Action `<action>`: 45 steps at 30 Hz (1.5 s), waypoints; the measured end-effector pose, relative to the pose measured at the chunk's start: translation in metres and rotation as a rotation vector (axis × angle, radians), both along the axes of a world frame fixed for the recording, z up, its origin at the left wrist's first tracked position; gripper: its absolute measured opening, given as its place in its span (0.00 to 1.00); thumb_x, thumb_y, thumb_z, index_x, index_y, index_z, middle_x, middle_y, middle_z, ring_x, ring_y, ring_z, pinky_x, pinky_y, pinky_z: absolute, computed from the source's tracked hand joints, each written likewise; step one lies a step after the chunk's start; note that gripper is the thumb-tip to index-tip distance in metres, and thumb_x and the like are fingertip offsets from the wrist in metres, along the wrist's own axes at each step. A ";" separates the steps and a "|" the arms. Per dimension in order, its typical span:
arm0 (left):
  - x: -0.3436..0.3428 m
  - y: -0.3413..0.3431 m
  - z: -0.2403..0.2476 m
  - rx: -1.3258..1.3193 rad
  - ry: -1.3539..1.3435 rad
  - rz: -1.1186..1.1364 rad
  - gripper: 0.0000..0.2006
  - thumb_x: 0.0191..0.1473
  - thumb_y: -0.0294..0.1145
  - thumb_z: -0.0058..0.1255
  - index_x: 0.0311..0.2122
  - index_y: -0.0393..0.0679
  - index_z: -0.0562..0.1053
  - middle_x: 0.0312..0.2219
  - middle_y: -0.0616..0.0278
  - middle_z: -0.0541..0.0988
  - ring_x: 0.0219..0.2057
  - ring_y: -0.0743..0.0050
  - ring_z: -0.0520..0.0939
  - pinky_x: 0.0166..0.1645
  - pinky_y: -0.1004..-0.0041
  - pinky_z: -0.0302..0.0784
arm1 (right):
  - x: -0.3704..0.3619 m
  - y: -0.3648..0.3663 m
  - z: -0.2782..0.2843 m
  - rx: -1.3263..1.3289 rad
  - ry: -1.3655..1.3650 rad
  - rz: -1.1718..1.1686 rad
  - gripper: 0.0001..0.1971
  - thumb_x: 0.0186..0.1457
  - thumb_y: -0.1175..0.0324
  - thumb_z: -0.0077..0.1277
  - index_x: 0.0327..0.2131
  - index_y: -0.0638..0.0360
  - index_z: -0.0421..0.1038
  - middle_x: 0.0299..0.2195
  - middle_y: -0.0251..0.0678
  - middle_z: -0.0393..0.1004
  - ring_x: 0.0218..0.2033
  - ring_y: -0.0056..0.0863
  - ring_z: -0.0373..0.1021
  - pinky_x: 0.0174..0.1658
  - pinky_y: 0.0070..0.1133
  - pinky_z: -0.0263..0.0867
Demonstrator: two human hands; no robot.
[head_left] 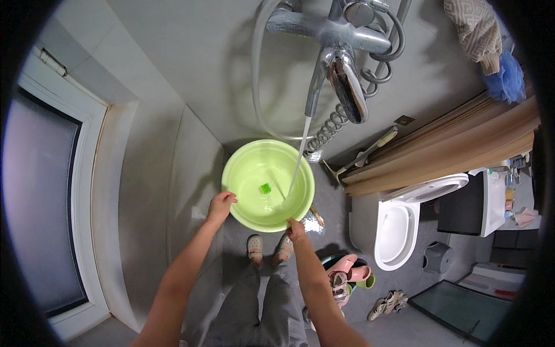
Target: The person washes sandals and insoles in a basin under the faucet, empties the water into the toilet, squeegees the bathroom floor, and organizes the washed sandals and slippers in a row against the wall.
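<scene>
Green basin point(243, 168) is right between your two hands. Your right hand point(296, 230) has its fingers closed on the basin's near rim. Your left hand point(219, 207) has bent fingers at the basin's left rim, but I cannot tell if they grip it. Inside the basin is a small bright green thing point(265, 189). Water point(297, 162) runs into the basin from the grey spout point(314, 95) above it. Your shoes point(254, 246) are on the basin's near side, and a white toilet point(396, 231) stands to its right.

A round lime-green basin point(245, 165), open side up, seems shallowly filled.
</scene>
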State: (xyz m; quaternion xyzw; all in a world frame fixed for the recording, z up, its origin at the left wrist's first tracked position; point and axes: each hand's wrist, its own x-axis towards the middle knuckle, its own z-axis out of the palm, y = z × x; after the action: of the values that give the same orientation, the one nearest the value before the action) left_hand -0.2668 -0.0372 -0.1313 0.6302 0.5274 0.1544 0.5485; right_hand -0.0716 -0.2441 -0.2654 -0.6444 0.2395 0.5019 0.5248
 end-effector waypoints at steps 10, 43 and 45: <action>0.103 -0.003 0.130 0.194 -0.317 -0.109 0.08 0.52 0.30 0.45 0.31 0.36 0.73 0.18 0.61 0.74 0.21 0.80 0.72 0.28 0.78 0.66 | 0.038 -0.043 0.041 0.077 -0.106 -0.050 0.06 0.45 0.74 0.50 0.28 0.56 0.63 0.15 0.31 0.61 0.08 0.21 0.54 0.10 0.18 0.49; -0.045 -0.041 -0.028 -0.242 -0.085 0.199 0.12 0.53 0.36 0.46 0.26 0.39 0.72 0.17 0.69 0.70 0.20 0.84 0.69 0.28 0.80 0.66 | 0.029 -0.071 -0.001 -0.844 -0.643 0.671 0.17 0.42 0.69 0.53 0.36 0.67 0.63 0.32 0.53 0.71 0.29 0.41 0.73 0.27 0.29 0.69; -0.062 -0.061 -0.046 -0.283 -0.137 0.290 0.12 0.54 0.34 0.43 0.28 0.35 0.71 0.15 0.67 0.70 0.18 0.82 0.69 0.26 0.80 0.65 | 0.034 -0.054 -0.013 -0.817 -0.560 0.716 0.20 0.43 0.66 0.53 0.39 0.66 0.63 0.40 0.54 0.69 0.40 0.43 0.70 0.41 0.29 0.68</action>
State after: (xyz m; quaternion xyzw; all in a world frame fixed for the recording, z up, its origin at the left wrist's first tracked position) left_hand -0.3287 -0.0982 -0.1771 0.4526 0.5905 0.1985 0.6380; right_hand -0.0377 -0.2977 -0.2788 -0.9415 0.0341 0.3263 0.0767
